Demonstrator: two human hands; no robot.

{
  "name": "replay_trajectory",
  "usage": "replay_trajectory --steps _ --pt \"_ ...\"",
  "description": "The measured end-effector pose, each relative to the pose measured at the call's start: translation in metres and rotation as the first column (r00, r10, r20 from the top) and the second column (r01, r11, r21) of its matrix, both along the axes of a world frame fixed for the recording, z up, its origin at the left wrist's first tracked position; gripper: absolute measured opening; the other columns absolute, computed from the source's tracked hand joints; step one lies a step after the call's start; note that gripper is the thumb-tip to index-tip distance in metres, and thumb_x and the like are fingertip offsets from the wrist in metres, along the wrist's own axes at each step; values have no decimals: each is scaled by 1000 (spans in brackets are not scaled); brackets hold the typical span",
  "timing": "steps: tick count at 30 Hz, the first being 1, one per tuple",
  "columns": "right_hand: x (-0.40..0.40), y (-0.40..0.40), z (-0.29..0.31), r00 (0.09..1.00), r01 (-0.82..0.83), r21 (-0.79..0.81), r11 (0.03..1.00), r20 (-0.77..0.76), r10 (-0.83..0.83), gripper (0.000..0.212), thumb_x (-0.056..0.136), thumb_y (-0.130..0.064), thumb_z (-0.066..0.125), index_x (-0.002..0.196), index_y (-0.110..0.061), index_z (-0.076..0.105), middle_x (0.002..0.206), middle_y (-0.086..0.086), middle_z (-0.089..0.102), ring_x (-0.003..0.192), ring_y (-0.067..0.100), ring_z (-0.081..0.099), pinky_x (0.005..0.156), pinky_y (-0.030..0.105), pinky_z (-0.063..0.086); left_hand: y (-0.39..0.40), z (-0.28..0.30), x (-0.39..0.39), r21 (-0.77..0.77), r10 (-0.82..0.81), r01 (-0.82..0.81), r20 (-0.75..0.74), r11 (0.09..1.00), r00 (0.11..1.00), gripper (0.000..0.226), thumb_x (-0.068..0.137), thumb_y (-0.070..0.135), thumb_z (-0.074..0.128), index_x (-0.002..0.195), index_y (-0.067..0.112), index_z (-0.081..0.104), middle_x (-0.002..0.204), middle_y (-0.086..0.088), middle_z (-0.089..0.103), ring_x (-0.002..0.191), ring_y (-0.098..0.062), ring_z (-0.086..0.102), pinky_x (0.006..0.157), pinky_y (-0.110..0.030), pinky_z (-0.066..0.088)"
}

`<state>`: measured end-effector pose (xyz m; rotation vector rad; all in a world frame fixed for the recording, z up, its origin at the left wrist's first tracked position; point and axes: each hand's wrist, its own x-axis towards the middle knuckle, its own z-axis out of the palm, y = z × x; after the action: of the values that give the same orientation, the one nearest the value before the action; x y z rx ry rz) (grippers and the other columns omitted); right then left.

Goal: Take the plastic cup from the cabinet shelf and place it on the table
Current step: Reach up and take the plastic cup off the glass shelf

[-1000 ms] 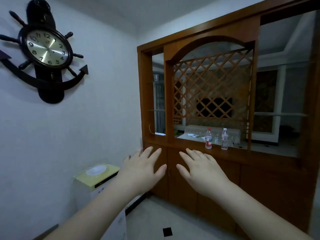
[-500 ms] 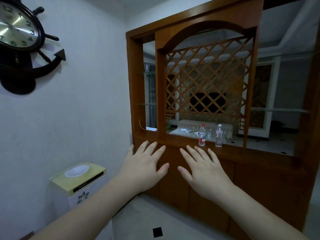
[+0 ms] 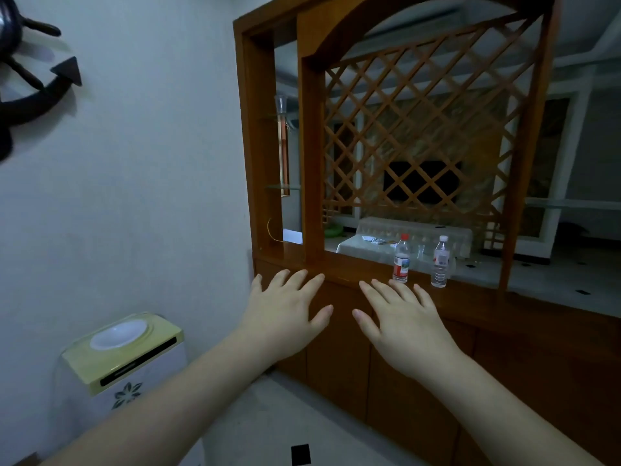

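A clear plastic cup [image 3: 280, 104] stands on the upper glass shelf [image 3: 275, 119] in the narrow left bay of the wooden cabinet [image 3: 336, 274]. My left hand [image 3: 285, 311] and my right hand [image 3: 400, 321] are held out flat in front of the cabinet's lower doors, fingers spread, both empty. The cup is well above and slightly left of my left hand. A table with a pale cloth [image 3: 359, 245] shows through the cabinet opening in the room behind.
Two water bottles, one red-capped [image 3: 401, 260] and one white-capped [image 3: 440, 262], stand on the cabinet ledge beside my right hand. A water dispenser [image 3: 124, 358] sits low at the left wall. A dark anchor-shaped wall clock [image 3: 30, 82] hangs upper left. A lower glass shelf [image 3: 284, 187] lies beneath the cup.
The view has shifted right and closer to the cabinet; the clock has slid to the left edge. Both hands stay open and side by side.
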<state>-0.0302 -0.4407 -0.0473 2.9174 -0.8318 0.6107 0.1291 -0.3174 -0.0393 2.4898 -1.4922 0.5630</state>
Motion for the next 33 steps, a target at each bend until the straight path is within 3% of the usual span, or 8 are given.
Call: replay_trajectory --steps 6,15,20,33 --pt "60 -25 1 999 -48 16 999 4 48 61 95 -59 17 150 -34 13 160 -5 20 147 18 11 117 46 1 -27 -6 52 4 38 -38 -12 999 999 69 87 71 24 148 39 17 159 2 27 145 -24 19 115 -54 13" --pt "211 -42 4 993 -115 -7 993 6 115 59 95 -58 21 149 -34 19 161 -2 19 146 20 13 117 44 8 -34 -3 172 -23 150 -152 -82 988 985 66 89 68 13 148 38 18 161 2 21 147 -23 13 117 -58 9" --pt "296 -52 11 988 -152 -51 987 19 153 57 96 -55 23 149 -33 23 160 0 22 146 21 15 116 43 10 -36 7 250 -33 173 -174 -33 984 984 62 92 64 17 148 36 20 161 0 20 146 -24 14 117 -55 13" --pt "412 -148 18 997 -77 -69 995 24 78 58 95 -56 25 148 -32 23 159 -1 25 145 21 17 116 44 11 -147 7 381 -62 63 -64 -14 996 998 61 92 64 20 144 36 33 156 3 33 144 -23 23 116 -56 15"
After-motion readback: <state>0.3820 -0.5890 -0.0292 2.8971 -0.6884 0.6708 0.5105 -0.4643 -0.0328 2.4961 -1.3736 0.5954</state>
